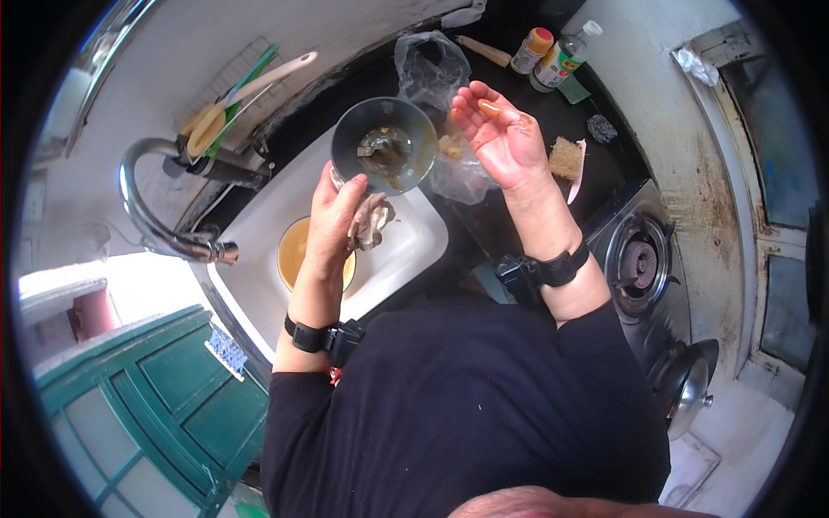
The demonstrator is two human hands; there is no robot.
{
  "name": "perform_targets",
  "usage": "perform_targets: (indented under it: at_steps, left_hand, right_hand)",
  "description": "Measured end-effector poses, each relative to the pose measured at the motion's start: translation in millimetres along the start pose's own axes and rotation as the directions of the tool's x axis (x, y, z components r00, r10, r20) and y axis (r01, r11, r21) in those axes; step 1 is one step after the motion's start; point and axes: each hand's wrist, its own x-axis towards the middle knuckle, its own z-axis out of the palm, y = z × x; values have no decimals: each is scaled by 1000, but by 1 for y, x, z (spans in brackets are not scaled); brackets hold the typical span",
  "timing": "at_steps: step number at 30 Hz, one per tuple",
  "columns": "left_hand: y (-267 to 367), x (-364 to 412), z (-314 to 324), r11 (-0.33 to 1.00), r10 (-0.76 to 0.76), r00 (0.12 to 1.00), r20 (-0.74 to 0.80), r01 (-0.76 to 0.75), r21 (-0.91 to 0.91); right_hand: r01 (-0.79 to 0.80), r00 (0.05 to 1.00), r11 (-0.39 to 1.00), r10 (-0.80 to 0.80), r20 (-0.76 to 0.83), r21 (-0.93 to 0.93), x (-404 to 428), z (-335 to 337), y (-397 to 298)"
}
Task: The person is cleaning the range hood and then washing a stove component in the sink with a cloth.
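Note:
My left hand (331, 223) grips a dark grey bowl (414, 123) by its near rim, tilted so the inside faces me. Brownish liquid and residue lie in the bowl. A crumpled, wet-looking piece (370, 223) of cloth or plastic hangs by the same hand, below the bowl. My right hand (502, 139) is turned palm up with nothing gripped, its fingers slightly curled. Orange-brown sauce smears its fingers and thumb base. Beneath my left hand, a yellow bowl (293, 249) sits in the white sink (414, 243).
A chrome faucet (133, 188) arches over the sink's left side. Clear plastic bags (431, 65) lie on the black counter, with bottles (560, 61), a scrub pad (567, 158) and a steel scourer (601, 129) farther right. A gas burner (641, 264) stands at right.

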Motion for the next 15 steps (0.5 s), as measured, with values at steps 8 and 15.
perform_targets:
  at_steps: [8,15]
  left_hand:
    - [-11,-62,-19,996,60,983,-173,-47,81]
    - [-22,-127,-30,998,-60,936,-346,57,-18]
  right_hand:
    - [-152,987,983,145,-66,-105,-16,19,37]
    - [-338,938,941,338,-74,15,-32,-14,85]
